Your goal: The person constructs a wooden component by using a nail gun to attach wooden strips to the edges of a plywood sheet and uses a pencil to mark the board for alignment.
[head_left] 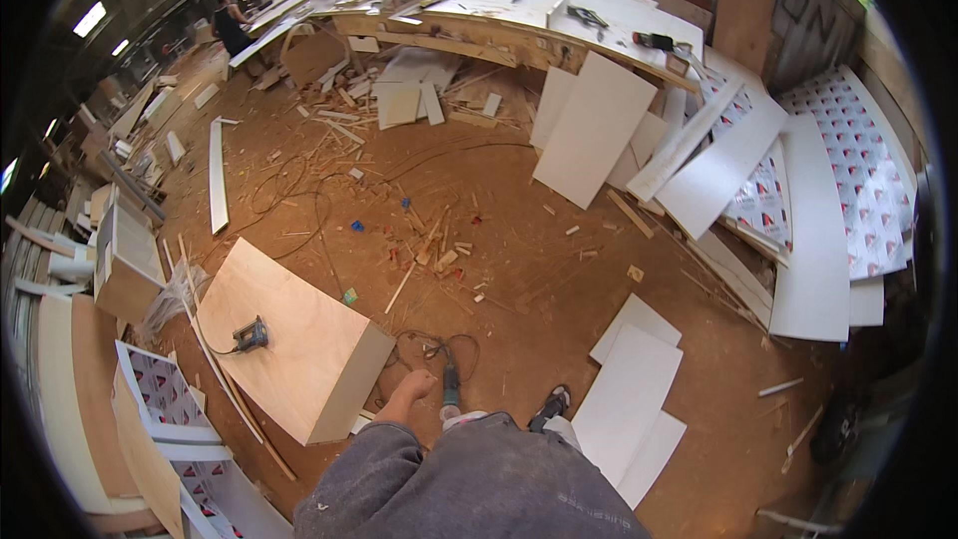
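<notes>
My left hand reaches forward from a dark sleeve, its fingers curled in; whether anything is inside them I cannot make out. Just right of it, a green and dark corded power tool sits low by my legs, apart from the fingers as far as I can see. To the hand's left stands a large plywood box with a pale wooden top. A dark hand-held tool with a cable lies on that top. My right hand is out of the picture.
White panels lie on the floor at my right. More boards lean at the far right. A long workbench with tools and offcuts spans the back. Wood scraps and cords litter the brown floor. A person stands far left.
</notes>
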Motion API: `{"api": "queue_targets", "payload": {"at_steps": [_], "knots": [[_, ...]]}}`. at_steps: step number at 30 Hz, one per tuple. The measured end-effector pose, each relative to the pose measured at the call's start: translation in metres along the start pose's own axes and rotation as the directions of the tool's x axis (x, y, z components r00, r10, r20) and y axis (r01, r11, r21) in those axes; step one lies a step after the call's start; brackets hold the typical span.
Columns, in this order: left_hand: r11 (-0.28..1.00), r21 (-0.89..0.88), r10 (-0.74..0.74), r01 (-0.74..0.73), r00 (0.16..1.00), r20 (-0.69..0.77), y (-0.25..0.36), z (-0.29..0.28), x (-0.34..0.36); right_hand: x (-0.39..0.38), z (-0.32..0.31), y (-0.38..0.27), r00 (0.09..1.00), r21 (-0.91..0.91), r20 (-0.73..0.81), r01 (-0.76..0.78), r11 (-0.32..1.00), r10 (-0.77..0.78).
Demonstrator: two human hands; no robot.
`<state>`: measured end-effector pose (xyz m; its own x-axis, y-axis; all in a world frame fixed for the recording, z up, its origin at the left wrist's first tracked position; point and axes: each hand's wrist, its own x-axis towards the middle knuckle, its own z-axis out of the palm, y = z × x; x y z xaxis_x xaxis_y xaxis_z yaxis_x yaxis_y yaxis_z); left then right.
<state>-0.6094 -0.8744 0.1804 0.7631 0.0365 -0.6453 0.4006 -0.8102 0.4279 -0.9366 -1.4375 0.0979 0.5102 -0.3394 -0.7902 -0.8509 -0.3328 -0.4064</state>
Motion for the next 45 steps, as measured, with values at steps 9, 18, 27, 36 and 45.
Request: {"api": "queue_targets", "payload": {"at_steps": [9, 18, 27, 36, 45], "knots": [[0.918, -0.397, -0.017, -0.005, 0.999, -0.051, 0.136, 0.002, 0.045, 0.087, -0.196, -0.353, 0.909, 0.094, 0.356, 0.199, 0.975, -0.220], [0.916, -0.361, -0.181, 0.178, 0.983, 0.026, 0.142, -0.015, 0.176, 0.097, -0.215, -0.596, 0.526, -0.079, 0.832, 0.426, 0.901, -0.175], [0.971, -0.227, -0.097, 0.078, 0.993, -0.073, 0.151, -0.215, 0.426, 0.210, -0.146, -0.875, 0.522, -0.162, 0.825, 0.585, 0.795, -0.216], [0.826, -0.551, -0.126, -0.122, 0.911, -0.391, 0.275, -0.479, 0.611, 0.329, -0.101, -1.117, 0.461, -0.185, 0.829, 0.761, 0.622, -0.317], [0.541, -0.782, -0.556, 0.310, 0.829, -0.057, 0.211, -0.422, 0.665, 0.462, -0.082, -1.499, 0.294, -0.212, 0.915, 0.933, 0.291, -0.276]]}}
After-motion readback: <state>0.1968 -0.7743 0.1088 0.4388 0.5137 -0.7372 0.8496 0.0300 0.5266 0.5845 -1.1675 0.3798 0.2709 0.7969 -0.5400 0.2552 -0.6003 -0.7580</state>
